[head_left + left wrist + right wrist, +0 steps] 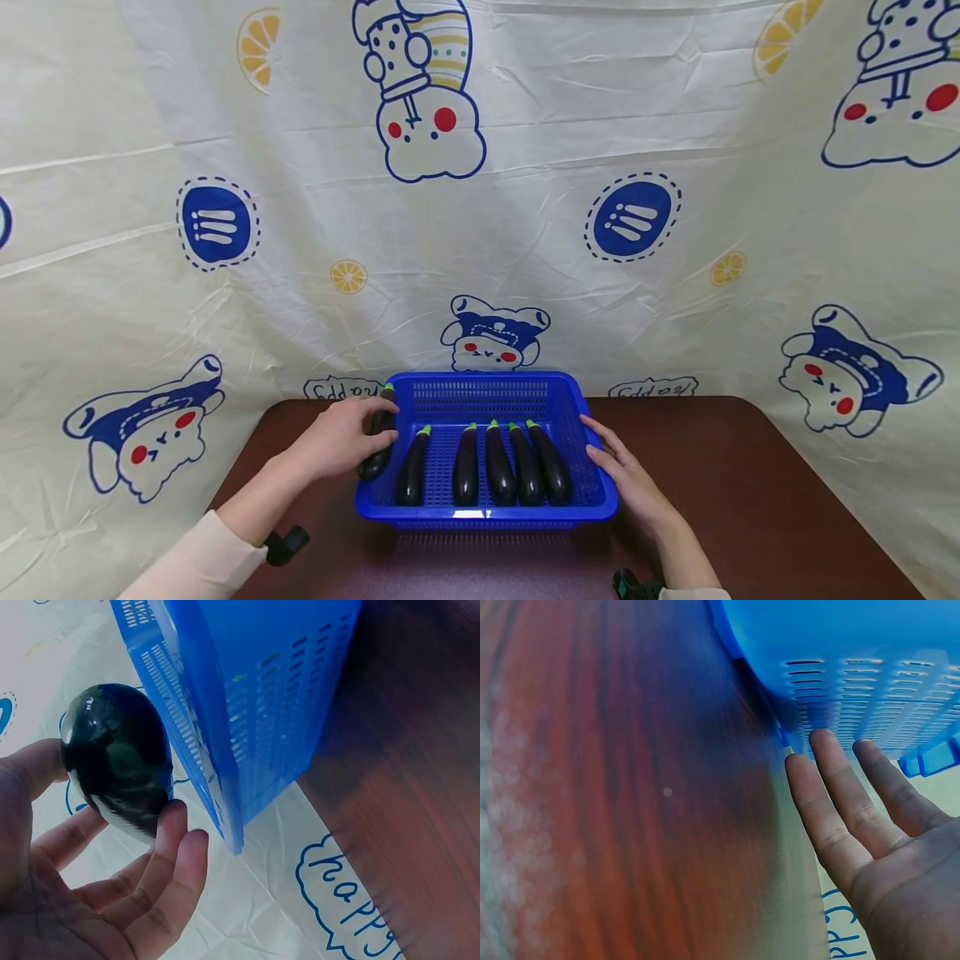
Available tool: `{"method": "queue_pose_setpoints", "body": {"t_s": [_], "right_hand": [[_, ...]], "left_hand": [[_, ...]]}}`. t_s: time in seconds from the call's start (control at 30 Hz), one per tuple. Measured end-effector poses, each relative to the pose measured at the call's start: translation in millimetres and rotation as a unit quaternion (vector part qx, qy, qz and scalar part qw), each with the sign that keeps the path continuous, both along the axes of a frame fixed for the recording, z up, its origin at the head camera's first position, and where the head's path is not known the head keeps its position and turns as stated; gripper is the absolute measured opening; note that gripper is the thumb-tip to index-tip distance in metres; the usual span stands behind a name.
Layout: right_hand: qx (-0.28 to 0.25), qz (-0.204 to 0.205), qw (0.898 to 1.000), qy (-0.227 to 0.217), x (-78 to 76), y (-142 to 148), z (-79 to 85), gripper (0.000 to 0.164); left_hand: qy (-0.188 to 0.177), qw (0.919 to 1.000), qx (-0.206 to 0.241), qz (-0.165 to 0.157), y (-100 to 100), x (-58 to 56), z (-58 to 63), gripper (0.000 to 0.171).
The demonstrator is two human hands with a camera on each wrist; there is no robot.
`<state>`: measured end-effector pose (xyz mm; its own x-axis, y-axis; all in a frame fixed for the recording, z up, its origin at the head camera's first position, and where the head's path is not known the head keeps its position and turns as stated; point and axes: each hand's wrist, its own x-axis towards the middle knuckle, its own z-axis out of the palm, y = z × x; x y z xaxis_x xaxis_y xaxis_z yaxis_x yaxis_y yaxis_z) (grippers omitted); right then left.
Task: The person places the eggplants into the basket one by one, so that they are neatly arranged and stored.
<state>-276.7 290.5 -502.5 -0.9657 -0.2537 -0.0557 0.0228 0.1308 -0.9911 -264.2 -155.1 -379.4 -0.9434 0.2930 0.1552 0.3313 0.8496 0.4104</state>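
My left hand (341, 440) grips a dark purple eggplant (375, 463) at the left rim of a blue plastic basket (420, 514). In the left wrist view, the fingers and thumb curl round this glossy eggplant (116, 761) just outside the basket wall (262, 697). Several more eggplants (500, 467) with green stem ends lie side by side in the basket, with a gap after the leftmost one (412, 471). My right hand (633, 483) touches the basket's right side with its fingers extended; the right wrist view shows straight fingers (844, 795) against the slotted wall.
The basket stands on a dark brown wooden table (705, 500), near its far edge. Behind and around the table hangs a pale cloth (525, 242) printed with cartoon figures and orange slices. Dark bands (287, 546) sit on both wrists.
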Motion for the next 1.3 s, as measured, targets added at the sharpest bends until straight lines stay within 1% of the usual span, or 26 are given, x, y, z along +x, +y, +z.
{"method": "queue_pose_setpoints", "body": {"t_s": [0.2,0.3,0.4,0.57,0.8,1.07,1.2,1.3], "right_hand": [[0.001,0.001,1.0,0.001,0.3,-0.3,0.3,0.056],[0.0,0.002,1.0,0.002,0.5,-0.9,0.8,0.056],[-0.002,0.005,1.0,0.002,0.9,-1.3,1.4,0.056],[-0.002,0.005,1.0,-0.001,2.2,-1.2,3.0,0.057],[0.001,0.005,1.0,-0.001,1.3,-0.9,2.3,0.056],[0.001,0.008,1.0,-0.002,1.6,-0.8,1.8,0.057],[0.002,0.01,1.0,-0.001,1.8,-0.5,2.0,0.057],[0.002,0.012,1.0,-0.001,1.7,-0.4,2.4,0.057]], "left_hand": [[-0.012,0.9999,0.004,0.009,8.8,1.2,1.7,0.037],[-0.023,0.9996,0.006,0.017,12.0,0.7,0.9,0.037],[-0.028,0.9994,0.008,0.019,15.1,-0.1,-1.0,0.038],[-0.026,0.9995,0.01,0.011,20.6,-0.5,-3.9,0.039],[-0.037,0.999,0.025,0.003,29.7,3.1,-7.1,0.039],[-0.042,0.9986,0.033,-0.003,37.4,2.1,-15.3,0.038],[-0.053,0.9979,0.036,-0.009,42.3,1.7,-19.1,0.039],[-0.055,0.9979,0.034,-0.01,45.8,1.7,-22.1,0.04]]}}
